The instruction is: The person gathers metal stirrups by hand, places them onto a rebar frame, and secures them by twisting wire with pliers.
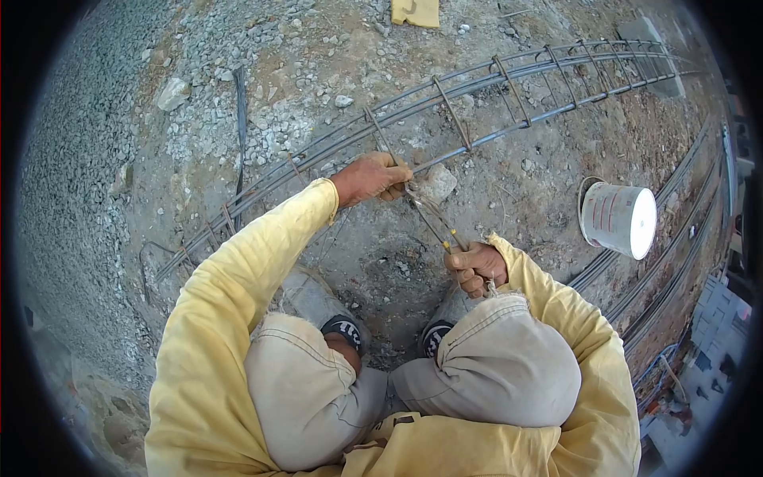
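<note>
Left hand [372, 178] grips the rusty rebar cage [477, 87]; right hand [475, 269] clenches yellow-tipped pincers [435, 221].

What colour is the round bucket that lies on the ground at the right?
The round plastic bucket is white, with faint red markings on its side; the head view shows it.

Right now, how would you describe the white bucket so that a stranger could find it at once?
Start from the long rebar cage lying across the gravel ground. To the right of the person's right hand, the white bucket lies tipped on its side. It is the only white, round thing among grey steel bars and stones.
</note>
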### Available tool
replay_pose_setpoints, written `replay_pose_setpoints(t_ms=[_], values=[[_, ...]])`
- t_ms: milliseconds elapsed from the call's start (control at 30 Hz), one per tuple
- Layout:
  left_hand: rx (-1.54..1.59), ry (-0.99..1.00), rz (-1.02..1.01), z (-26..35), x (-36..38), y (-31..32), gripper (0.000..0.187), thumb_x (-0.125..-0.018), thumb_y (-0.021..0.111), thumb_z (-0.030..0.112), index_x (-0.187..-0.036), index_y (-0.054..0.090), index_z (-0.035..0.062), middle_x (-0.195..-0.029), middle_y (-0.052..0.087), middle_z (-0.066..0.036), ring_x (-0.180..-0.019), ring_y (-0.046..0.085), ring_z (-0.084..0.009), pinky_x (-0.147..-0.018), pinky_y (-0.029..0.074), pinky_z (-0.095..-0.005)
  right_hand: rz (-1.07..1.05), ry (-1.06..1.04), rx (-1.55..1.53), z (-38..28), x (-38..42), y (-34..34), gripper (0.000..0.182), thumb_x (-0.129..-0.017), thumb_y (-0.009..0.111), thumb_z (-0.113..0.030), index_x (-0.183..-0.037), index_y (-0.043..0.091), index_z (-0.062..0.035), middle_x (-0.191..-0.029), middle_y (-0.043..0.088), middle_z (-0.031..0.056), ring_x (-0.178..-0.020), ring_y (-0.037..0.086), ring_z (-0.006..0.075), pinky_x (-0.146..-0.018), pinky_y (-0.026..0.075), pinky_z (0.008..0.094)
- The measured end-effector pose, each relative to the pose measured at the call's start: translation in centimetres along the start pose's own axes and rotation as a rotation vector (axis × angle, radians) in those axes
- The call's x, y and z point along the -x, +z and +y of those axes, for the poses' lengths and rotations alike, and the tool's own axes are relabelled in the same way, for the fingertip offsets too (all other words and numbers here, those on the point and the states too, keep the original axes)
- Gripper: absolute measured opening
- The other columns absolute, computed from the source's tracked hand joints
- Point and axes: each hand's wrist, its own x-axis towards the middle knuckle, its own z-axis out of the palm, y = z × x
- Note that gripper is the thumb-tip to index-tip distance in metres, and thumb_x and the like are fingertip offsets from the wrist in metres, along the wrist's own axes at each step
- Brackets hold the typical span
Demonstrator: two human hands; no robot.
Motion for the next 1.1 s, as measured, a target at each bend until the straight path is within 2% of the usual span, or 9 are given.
replay_pose_setpoints(t_ms=[133,267,400,600,667,733,867,1000,1100], values=[[-0.027,0.005,0.01,-0.4,-0.2,-0.1,0.033,-0.091,0.065,0.03,-0.101,0.063,-0.0017,-0.086,0.063,-0.007,-0.076,0.063,-0.0159,-0.067,0.052,-0.0288,0.118,-0.083,0.457,-1.0,0.0,-1.1,0.038,-0.082,0.077,-0.027,-0.103,0.057,-0.0018,-0.065,0.061,0.0056,-0.047,0.056,0.0118,-0.041,0.045,0.0246],[-0.007,0.004,-0.004,-0.4,-0.5,-0.3,0.034,-0.091,0.065,0.031,-0.101,0.063,-0.0013,-0.087,0.063,-0.007,-0.076,0.063,-0.0159,-0.067,0.052,-0.0292,0.856,-0.371,1.328,-0.6,1.2,2.0,0.069,-0.08,0.073,-0.039,-0.127,0.047,0.0031,-0.094,0.065,0.0215,-0.084,0.067,0.0315,-0.072,0.053,0.0457],[0.042,-0.017,-0.011,-0.1,-0.2,-0.3,0.032,-0.091,0.065,0.03,-0.1,0.063,-0.0005,-0.087,0.063,-0.006,-0.075,0.062,-0.0154,-0.067,0.052,-0.0293,1.208,-0.708,1.736,1.1,1.2,2.5,0.059,-0.088,0.063,-0.039,-0.129,0.048,0.0,-0.103,0.06,0.0276,-0.099,0.06,0.0435,-0.084,0.05,0.0492],[0.05,-0.032,-0.053,0.1,-0.2,-0.4,0.031,-0.092,0.065,0.03,-0.1,0.063,0.0004,-0.086,0.064,-0.005,-0.074,0.061,-0.0147,-0.068,0.051,-0.029,0.705,-0.461,1.391,-0.7,1.9,1.1,0.06,-0.097,0.045,-0.052,-0.126,0.051,0.0001,-0.085,0.062,0.0145,-0.08,0.064,0.0328,-0.076,0.052,0.0454],[0.035,-0.033,-0.023,0.3,0.0,-0.1,0.032,-0.092,0.064,0.032,-0.099,0.063,0.0005,-0.086,0.063,-0.005,-0.074,0.06,-0.0146,-0.068,0.051,-0.0291,-0.012,-0.175,0.403,-0.9,0.4,-3.7,0.064,-0.098,0.04,-0.057,-0.124,0.053,-0.0001,-0.088,0.065,0.0109,-0.078,0.065,0.0269,-0.074,0.053,0.04],[0.016,-0.014,0.02,0.6,0.4,0.1,0.034,-0.092,0.064,0.034,-0.098,0.064,0.0004,-0.085,0.063,-0.005,-0.073,0.059,-0.0146,-0.067,0.05,-0.029,-0.388,-0.114,0.001,-0.6,-0.3,-3.4,0.069,-0.097,0.036,-0.063,-0.121,0.056,-0.001,-0.091,0.066,0.006,-0.073,0.065,0.0171,-0.064,0.054,0.0303],[-0.127,0.026,0.163,1.2,1.5,-0.4,0.038,-0.092,0.064,0.039,-0.1,0.063,0.0021,-0.086,0.063,-0.005,-0.076,0.06,-0.0134,-0.069,0.05,-0.0278,0.167,-0.113,0.231,0.1,-0.9,-0.2,0.069,-0.096,0.036,-0.064,-0.121,0.056,-0.0031,-0.072,0.059,0.0016,-0.05,0.054,0.0107,-0.044,0.047,0.0266],[-0.333,0.067,0.354,3.7,4.0,-1.6,0.049,-0.091,0.064,0.047,-0.096,0.064,-0.0009,-0.083,0.061,-0.006,-0.076,0.059,-0.0155,-0.063,0.05,-0.0284,-0.193,-0.205,-0.061,1.5,-1.9,-2.9,0.068,-0.092,0.043,-0.067,-0.121,0.055,-0.0071,-0.054,0.043,-0.004,-0.038,0.042,0.0063,-0.035,0.035,0.0203],[-0.251,-0.135,-0.081,5.3,6.2,0.2,0.051,-0.09,0.063,0.05,-0.096,0.065,-0.0003,-0.081,0.06,-0.006,-0.077,0.058,-0.016,-0.063,0.051,-0.0302,-0.406,-0.195,-0.225,2.9,-3.2,-3.5,0.066,-0.091,0.044,-0.068,-0.119,0.055,-0.0082,-0.055,0.04,-0.0042,-0.039,0.042,0.0052,-0.034,0.033,0.0177]])
